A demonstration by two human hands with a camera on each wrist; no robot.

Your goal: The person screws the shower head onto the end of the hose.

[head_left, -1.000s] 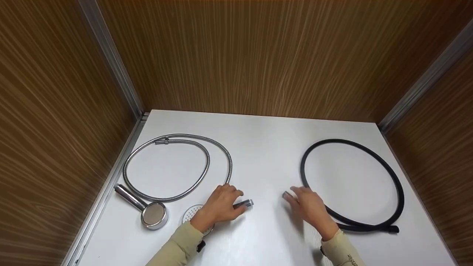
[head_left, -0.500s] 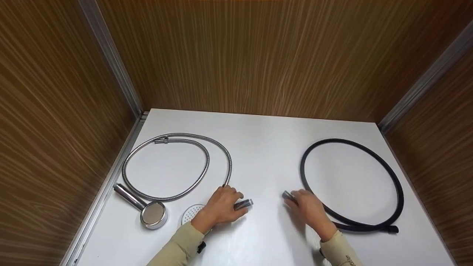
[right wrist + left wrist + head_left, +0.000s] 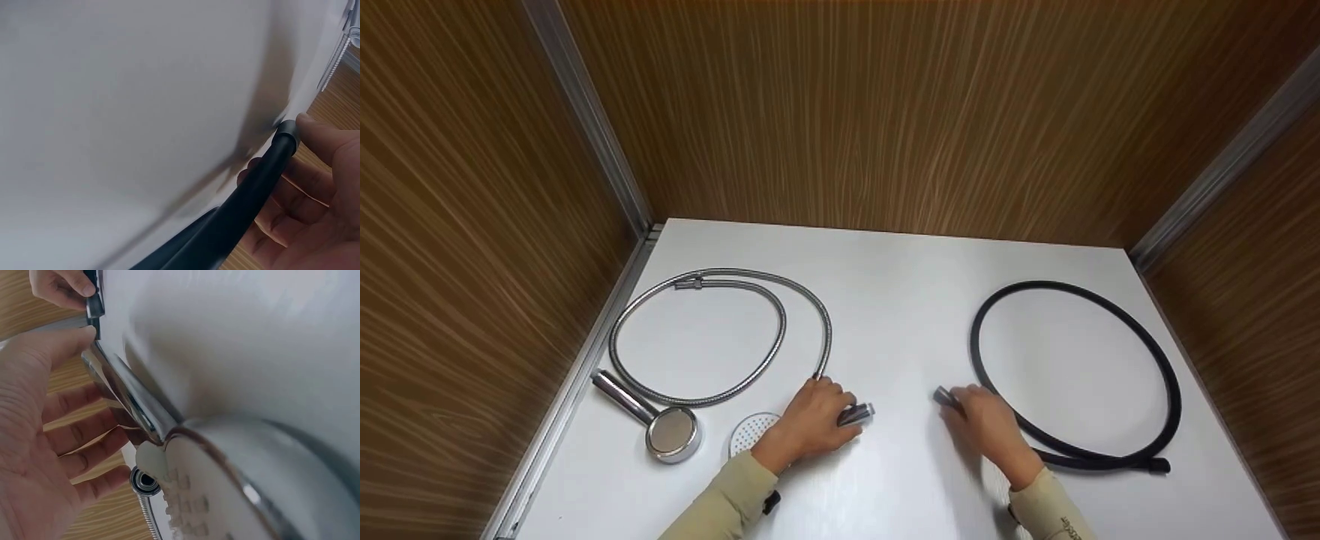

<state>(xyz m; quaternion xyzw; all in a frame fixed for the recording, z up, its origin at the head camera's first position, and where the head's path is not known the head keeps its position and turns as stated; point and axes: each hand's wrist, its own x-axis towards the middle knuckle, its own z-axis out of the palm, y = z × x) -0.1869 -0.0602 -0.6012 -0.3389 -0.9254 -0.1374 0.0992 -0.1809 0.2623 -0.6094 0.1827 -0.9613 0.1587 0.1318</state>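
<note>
In the head view my left hand (image 3: 814, 420) lies over a chrome shower head, its thumb and fingers around the handle (image 3: 855, 415). The round, dotted spray face (image 3: 753, 432) shows partly from under the wrist. The left wrist view has the thumb at the handle's (image 3: 132, 396) tip and the fingers along its far side. To the right, my right hand (image 3: 988, 421) pinches one end of a black shower hose (image 3: 1162, 360). Thumb and fingers hold it near the grey end fitting (image 3: 288, 130), which points left toward the shower head's handle across a gap.
A coiled silver metal hose (image 3: 828, 330) lies at left, one end running up to my left hand. Below the coil is a second chrome shower head (image 3: 673, 435) with a smooth-looking face. Wood-grain panels (image 3: 885, 112) enclose the white table (image 3: 900, 292) at the back and sides.
My right fingers have closed in on the black hose's end, and its fitting now shows clearly. The left hand has settled slightly around the handle; the other things stay in place.
</note>
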